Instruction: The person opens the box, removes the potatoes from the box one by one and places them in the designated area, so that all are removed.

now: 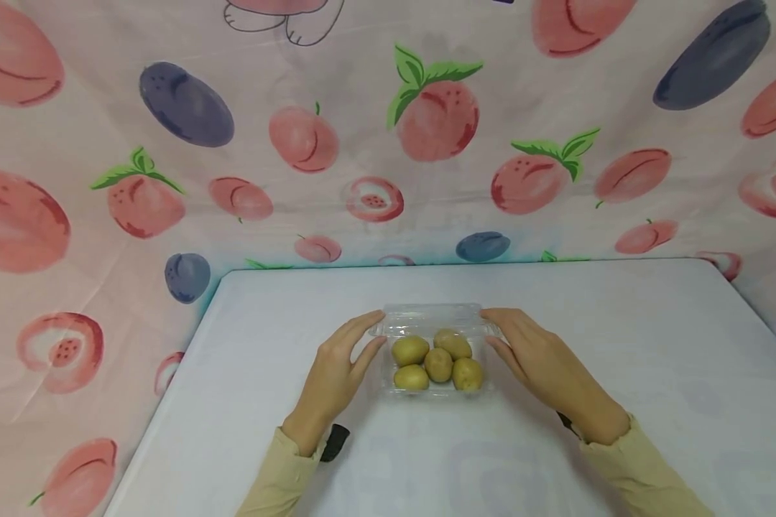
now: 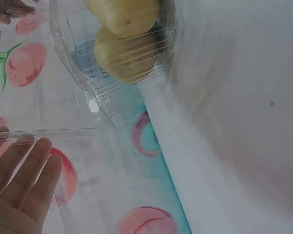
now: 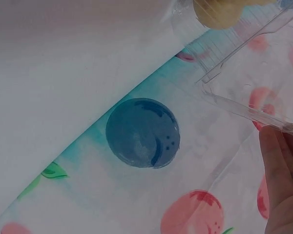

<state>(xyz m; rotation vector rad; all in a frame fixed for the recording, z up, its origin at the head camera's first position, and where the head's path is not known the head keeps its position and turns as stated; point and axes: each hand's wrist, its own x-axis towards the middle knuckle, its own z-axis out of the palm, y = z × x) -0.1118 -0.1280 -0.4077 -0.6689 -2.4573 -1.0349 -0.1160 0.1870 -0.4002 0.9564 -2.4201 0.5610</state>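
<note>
A clear plastic clamshell box (image 1: pixel 388 384) stands on the table with several potatoes (image 1: pixel 438 365) in its base. Its transparent lid (image 1: pixel 433 316) is raised along the far side. At the lid's left end my left hand (image 1: pixel 336 373) holds it, index fingertip at the far corner and thumb lower down by the rim. My right hand (image 1: pixel 550 366) grips the right end in much the same way. Seen from the left wrist, the left fingers (image 2: pixel 36 170) lie against the lid's edge. From the right wrist, the right fingertips (image 3: pixel 271 134) meet the opposite end.
The box sits on a white table (image 1: pixel 246 345). Behind and to the sides hangs a pale cloth (image 1: pixel 362 86) printed with fruit, meeting the table's far edge. Black wrist straps (image 1: pixel 335 442) show at the cuffs of the beige sleeves (image 1: pixel 274 474).
</note>
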